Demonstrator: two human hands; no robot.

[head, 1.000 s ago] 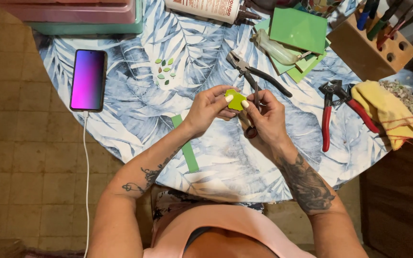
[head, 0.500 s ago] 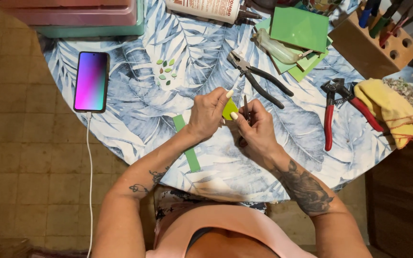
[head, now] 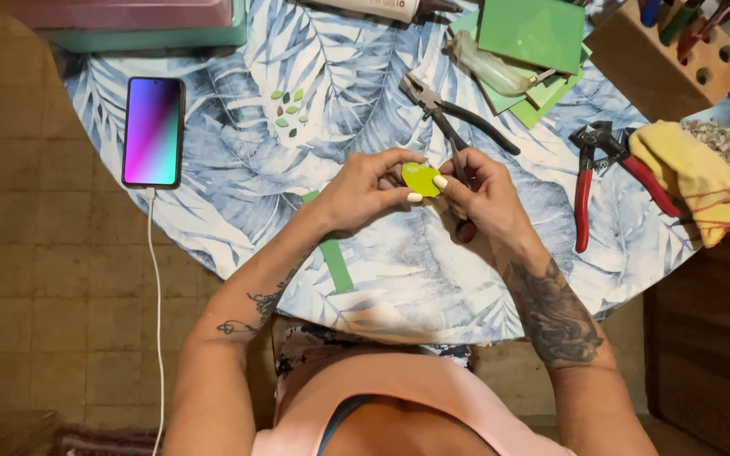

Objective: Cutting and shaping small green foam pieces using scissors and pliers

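My left hand (head: 365,190) and right hand (head: 483,192) pinch one lime glass piece (head: 421,178); nearby lie two pliers (head: 454,118), perhaps ten small leaf chips (head: 287,111).

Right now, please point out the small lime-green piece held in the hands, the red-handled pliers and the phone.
lime-green piece (head: 421,179), head view, its visible middle between the fingertips.
red-handled pliers (head: 583,196), head view, on the left red handle.
phone (head: 153,131), head view, middle of the lit screen.

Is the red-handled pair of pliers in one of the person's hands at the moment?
No, the red-handled pliers lie on the table, apart from the right hand.
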